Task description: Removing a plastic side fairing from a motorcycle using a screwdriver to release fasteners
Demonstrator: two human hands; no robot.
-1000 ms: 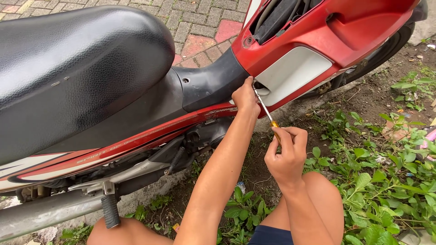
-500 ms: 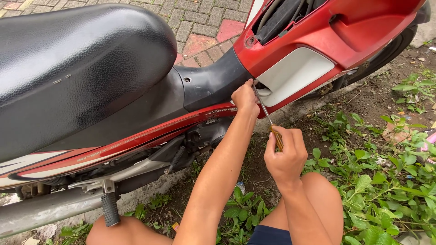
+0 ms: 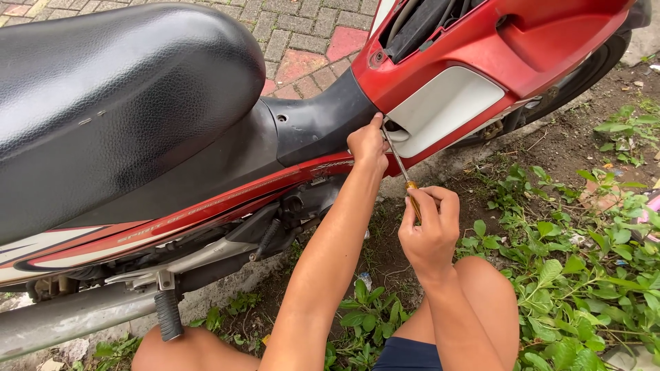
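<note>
From my head camera, looking down: my right hand (image 3: 430,230) is closed in a full fist around the amber handle of the screwdriver (image 3: 405,177), angling its shaft up so the tip reaches the recess at the edge of the white side panel (image 3: 447,103) on the red motorcycle (image 3: 522,48). My left hand (image 3: 368,144) rests against the bodywork beside the tip, fingers pinched near the shaft to steady it. The black seat (image 3: 117,103) sits left, weeds (image 3: 584,275) right.
</note>
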